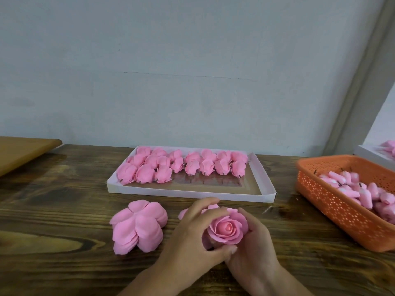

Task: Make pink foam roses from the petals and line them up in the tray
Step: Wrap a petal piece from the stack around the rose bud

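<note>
A pink foam rose [227, 229] faces up at me, cupped between both hands just above the wooden table. My left hand [192, 238] curls round its left side, thumb under the bloom. My right hand [254, 240] wraps its right side and base. A stack of loose pink petals [139, 226] lies to the left of my hands, and a few more petals [184, 212] peek out behind my left fingers. The white cardboard tray [265, 189] behind holds several finished roses [181, 164] in rows along its far side.
An orange perforated basket [342, 212] at the right holds several pink rose buds [367, 193] with short stems. A second white box [374, 154] with pink pieces sits behind it. A brown board [23, 150] lies at the far left. A grey wall backs the table.
</note>
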{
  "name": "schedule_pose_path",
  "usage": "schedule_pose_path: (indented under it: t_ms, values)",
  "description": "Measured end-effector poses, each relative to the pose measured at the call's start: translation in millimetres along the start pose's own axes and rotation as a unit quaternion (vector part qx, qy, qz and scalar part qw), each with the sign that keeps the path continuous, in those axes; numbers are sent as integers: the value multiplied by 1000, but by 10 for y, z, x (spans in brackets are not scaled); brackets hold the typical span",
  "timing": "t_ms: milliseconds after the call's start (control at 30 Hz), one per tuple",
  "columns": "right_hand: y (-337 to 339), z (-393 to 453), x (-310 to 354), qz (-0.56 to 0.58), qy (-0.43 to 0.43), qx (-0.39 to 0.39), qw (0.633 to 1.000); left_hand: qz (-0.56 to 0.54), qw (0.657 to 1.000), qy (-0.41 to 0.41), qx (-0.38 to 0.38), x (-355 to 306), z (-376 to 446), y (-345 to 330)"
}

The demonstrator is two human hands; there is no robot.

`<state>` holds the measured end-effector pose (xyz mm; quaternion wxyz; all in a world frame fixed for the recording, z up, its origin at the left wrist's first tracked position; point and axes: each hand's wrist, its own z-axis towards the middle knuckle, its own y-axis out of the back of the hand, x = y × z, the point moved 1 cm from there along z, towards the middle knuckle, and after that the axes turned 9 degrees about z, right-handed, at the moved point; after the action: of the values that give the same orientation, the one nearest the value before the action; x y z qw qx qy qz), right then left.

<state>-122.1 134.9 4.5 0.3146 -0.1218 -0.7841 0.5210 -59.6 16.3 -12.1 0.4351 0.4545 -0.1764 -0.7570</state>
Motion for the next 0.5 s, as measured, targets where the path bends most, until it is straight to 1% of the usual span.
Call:
schedule_pose_path:
  t_ms: [67,167,300,500]
  values:
    - [5,14,-4,7,4,-9,1000,-9,999,3,-31,1,13,0]
    - [52,55,2,-39,18,3,999,-52,997,25,-55,11,11,-10]
    - [93,84,16,-79,23,16,996,-58,997,40,-43,0,-10,-27]
    - [104,80,-15,-61,4,38,997,-75,996,44,-21,-20,-9,-35]
